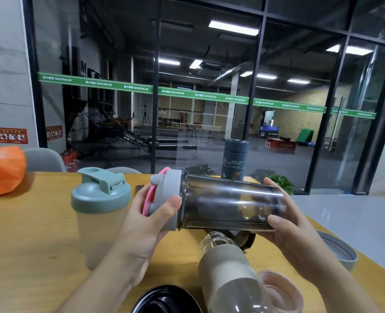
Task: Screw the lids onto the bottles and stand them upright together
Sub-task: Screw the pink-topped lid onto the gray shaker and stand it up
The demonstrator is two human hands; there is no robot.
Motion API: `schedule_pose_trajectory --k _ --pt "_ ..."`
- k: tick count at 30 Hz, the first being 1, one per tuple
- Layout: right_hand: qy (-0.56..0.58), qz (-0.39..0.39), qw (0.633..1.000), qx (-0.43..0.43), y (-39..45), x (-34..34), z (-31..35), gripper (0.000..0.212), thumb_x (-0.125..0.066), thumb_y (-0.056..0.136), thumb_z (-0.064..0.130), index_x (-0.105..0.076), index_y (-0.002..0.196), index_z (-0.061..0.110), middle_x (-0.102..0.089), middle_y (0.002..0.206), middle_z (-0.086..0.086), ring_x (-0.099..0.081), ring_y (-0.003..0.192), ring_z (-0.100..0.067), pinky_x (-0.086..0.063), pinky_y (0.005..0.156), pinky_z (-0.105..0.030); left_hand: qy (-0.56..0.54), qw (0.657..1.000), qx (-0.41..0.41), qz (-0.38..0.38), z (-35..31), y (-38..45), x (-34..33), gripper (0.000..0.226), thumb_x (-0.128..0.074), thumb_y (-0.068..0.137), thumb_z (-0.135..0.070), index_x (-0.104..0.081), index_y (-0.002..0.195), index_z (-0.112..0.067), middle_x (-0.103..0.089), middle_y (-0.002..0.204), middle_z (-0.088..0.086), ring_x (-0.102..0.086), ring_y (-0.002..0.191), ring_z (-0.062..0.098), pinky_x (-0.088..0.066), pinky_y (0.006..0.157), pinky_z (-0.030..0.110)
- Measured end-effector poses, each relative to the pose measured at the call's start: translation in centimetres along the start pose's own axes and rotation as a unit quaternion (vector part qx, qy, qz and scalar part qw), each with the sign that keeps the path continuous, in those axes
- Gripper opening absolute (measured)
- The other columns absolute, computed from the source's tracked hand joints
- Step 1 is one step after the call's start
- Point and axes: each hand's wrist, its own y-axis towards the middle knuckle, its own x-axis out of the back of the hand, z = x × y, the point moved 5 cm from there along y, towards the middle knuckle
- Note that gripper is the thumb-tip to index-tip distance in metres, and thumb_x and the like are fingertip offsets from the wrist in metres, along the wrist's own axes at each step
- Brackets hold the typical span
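Observation:
I hold a smoky clear bottle [229, 206] sideways above the wooden table [29, 233]. My left hand [148, 224] grips its grey lid [172, 199], which has a pink strap, on the bottle's mouth. My right hand [286, 224] grips the bottle's base end. A beige shaker with a teal lid [101, 208] stands upright to the left. A dark blue capped flask [234, 161] stands at the back. Below my hands lies a clear bottle with a beige sleeve [229, 274], its threaded mouth bare. A black lid [166, 299], a pink lid [281, 292] and a grey lid [338, 249] lie loose.
An orange bag [2, 170] rests at the table's far left. A dark object [245, 239] lies under the held bottle. Grey chair backs [44, 159] stand behind the table, then a glass wall. The table's right edge runs diagonally past the grey lid.

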Motion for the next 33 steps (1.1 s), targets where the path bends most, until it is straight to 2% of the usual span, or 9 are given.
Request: schedule_pose_trajectory --k 6,11,17,20,22,24,28,31,33 --pt "-0.026 -0.016 1.000 0.006 -0.1 -0.1 0.3 0.095 -0.086 0.038 0.060 -0.057 0.121 0.025 -0.072 0.106 -0.008 -0.070 0.094 -0.027 -0.057 0.070 -0.031 0.004 1.000 -0.023 0.010 -0.7 -0.1 -0.1 0.105 -0.092 0.033 -0.052 -0.055 0.129 -0.030 -0.070 0.115 0.003 -0.068 0.103 0.016 -0.056 0.076 0.025" --pt "-0.062 -0.052 0.996 -0.043 0.0 0.2 -0.4 0.087 -0.072 0.036 0.080 -0.068 0.093 0.016 -0.066 0.072 -0.010 -0.055 0.050 -0.021 -0.044 0.040 -0.026 0.048 0.996 -0.063 0.038 -1.2 -0.3 -0.8 0.089 -0.090 0.044 -0.047 -0.055 0.126 -0.044 -0.064 0.126 -0.002 -0.061 0.115 0.020 -0.049 0.093 0.035" --pt "-0.075 -0.032 0.992 -0.101 -0.5 0.1 -1.1 0.062 -0.051 0.075 0.060 -0.062 0.094 0.002 -0.049 0.049 -0.005 -0.040 0.040 -0.016 -0.031 0.038 -0.025 0.073 0.992 -0.085 0.049 -1.5 -0.5 -1.1 0.093 -0.090 0.043 -0.053 -0.054 0.128 -0.043 -0.063 0.128 -0.003 -0.060 0.116 0.022 -0.053 0.091 0.029" --pt "-0.066 -0.030 0.991 -0.109 -0.4 -0.3 -1.0 0.061 -0.040 0.072 0.057 -0.062 0.095 0.004 -0.059 0.058 -0.007 -0.045 0.045 -0.017 -0.034 0.037 -0.025 0.068 0.993 -0.082 0.042 -1.4 -0.5 -1.0 0.092 -0.089 0.043 -0.052 -0.054 0.127 -0.043 -0.062 0.128 -0.004 -0.060 0.117 0.021 -0.049 0.097 0.040" --pt "-0.057 -0.033 0.993 -0.096 -0.1 -0.1 -0.9 0.071 -0.057 0.064 0.066 -0.060 0.106 0.009 -0.067 0.075 -0.010 -0.054 0.051 -0.018 -0.041 0.039 -0.026 0.064 0.995 -0.073 0.036 -1.4 -0.5 -1.0 0.091 -0.089 0.043 -0.052 -0.055 0.127 -0.045 -0.063 0.128 -0.004 -0.060 0.116 0.021 -0.046 0.097 0.042" --pt "-0.057 -0.036 0.995 -0.073 -0.1 0.3 -0.8 0.094 -0.074 0.042 0.075 -0.055 0.121 0.028 -0.068 0.088 -0.009 -0.062 0.060 -0.020 -0.047 0.045 -0.030 0.057 0.996 -0.060 0.026 -1.3 -0.5 -0.8 0.090 -0.089 0.043 -0.052 -0.055 0.126 -0.045 -0.065 0.125 -0.003 -0.062 0.114 0.021 -0.049 0.094 0.040" --pt "-0.069 -0.014 0.997 -0.033 -0.1 0.0 -0.3 0.080 -0.080 0.055 0.039 -0.044 0.124 0.057 -0.066 0.115 0.007 -0.069 0.090 -0.021 -0.054 0.064 -0.033 0.009 0.999 -0.029 -0.026 -1.0 -0.3 0.0 0.095 -0.090 0.038 -0.048 -0.056 0.126 -0.037 -0.070 0.116 -0.001 -0.067 0.105 0.015 -0.056 0.077 0.029" --pt "-0.054 0.011 0.998 -0.029 -0.2 -0.3 -0.2 0.082 -0.077 0.064 0.015 -0.044 0.125 0.060 -0.061 0.125 0.007 -0.067 0.100 -0.027 -0.056 0.070 -0.034 0.009 0.999 -0.016 -0.051 -0.6 -0.1 0.6 0.081 -0.079 0.048 -0.046 -0.058 0.125 -0.032 -0.070 0.115 0.000 -0.065 0.109 0.019 -0.054 0.087 0.040" --pt "-0.049 0.018 0.998 -0.026 -0.3 -0.4 0.1 0.088 -0.083 0.057 0.019 -0.044 0.125 0.059 -0.062 0.125 0.003 -0.069 0.097 -0.027 -0.056 0.069 -0.033 0.015 0.998 -0.011 -0.064 -0.4 -0.1 1.0 0.078 -0.077 0.049 -0.049 -0.059 0.122 -0.029 -0.071 0.113 0.001 -0.064 0.110 0.022 -0.051 0.093 0.047"
